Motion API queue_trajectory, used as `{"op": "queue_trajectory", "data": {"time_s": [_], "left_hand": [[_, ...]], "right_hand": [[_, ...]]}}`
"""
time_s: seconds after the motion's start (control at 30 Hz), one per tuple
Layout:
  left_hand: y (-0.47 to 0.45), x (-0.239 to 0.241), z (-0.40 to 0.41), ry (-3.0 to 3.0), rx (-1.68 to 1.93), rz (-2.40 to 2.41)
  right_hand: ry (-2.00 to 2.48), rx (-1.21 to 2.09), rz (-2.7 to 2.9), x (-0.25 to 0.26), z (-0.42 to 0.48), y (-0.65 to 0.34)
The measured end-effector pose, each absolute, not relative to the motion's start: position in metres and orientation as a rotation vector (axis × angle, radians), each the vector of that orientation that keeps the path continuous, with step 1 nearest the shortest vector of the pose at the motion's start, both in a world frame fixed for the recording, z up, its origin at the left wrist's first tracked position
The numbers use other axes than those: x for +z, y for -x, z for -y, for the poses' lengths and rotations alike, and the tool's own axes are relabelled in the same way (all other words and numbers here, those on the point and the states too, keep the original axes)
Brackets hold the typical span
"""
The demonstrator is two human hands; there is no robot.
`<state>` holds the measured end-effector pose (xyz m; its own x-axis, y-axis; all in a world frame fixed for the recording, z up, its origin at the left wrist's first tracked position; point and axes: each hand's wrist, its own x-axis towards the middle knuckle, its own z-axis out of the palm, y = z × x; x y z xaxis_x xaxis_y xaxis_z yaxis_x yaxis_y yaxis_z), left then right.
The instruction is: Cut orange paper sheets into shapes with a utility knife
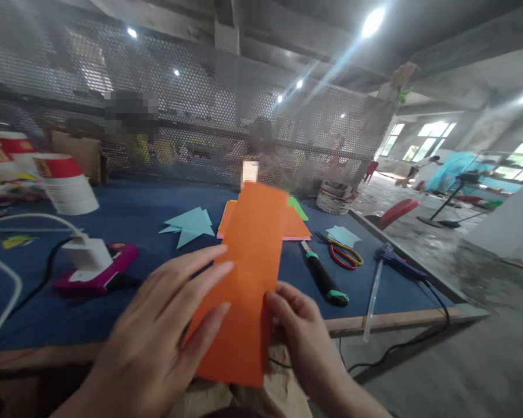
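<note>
An orange sheet of paper (248,290), long and narrow, stands tilted in front of me near the table's front edge. My right hand (300,325) pinches its right edge between thumb and fingers. Against the sheet's left side lies my left hand (169,319), its fingers spread, some tips over the paper's face. Behind the sheet, a stack of coloured paper (298,223) shows orange, green and pink edges. Light blue star-shaped paper cutouts (190,223) lie left of the stack, and a smaller blue cutout (343,235) is at the right.
A utility knife (325,276), red-and-yellow-handled scissors (346,253) and a blue glue gun (401,264) with its cord lie at the right. At the left are a purple power strip (98,278) with a white plug and paper cups (67,186). A mesh screen (192,116) borders the back.
</note>
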<state>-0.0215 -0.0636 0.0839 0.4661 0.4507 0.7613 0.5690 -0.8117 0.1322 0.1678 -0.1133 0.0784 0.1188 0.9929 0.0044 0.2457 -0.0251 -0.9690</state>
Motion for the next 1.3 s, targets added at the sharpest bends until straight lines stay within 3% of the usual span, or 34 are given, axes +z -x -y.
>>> {"op": "queue_trajectory", "data": {"time_s": [0.17, 0.37, 0.57, 0.7, 0.83, 1.03, 1.3], "left_hand": [[-0.013, 0.066, 0.028, 3.052, -0.463, 1.005], [-0.023, 0.05, 0.022, 3.141, -0.132, 1.004], [-0.029, 0.069, 0.039, 3.135, 0.0, 1.034], [-0.024, 0.074, 0.047, 3.134, 0.063, 0.962], [-0.023, 0.073, 0.055, 2.961, 0.085, 0.944], [-0.029, 0.071, 0.052, 2.843, 0.033, 0.924], [-0.021, 0.054, 0.016, 2.802, -0.292, 0.778]], "right_hand": [[1.331, 1.233, 1.118, 0.039, 0.132, -0.139], [1.384, 1.301, 1.43, 0.035, 0.148, -0.139], [1.481, 0.906, 1.912, 0.059, 0.151, -0.171], [1.9, 0.069, 1.836, 0.084, 0.141, -0.219], [2.159, -0.268, 1.717, 0.096, 0.12, -0.262], [2.461, -0.292, 1.709, 0.089, 0.098, -0.285], [2.481, -0.148, 1.668, 0.086, 0.091, -0.288]]}}
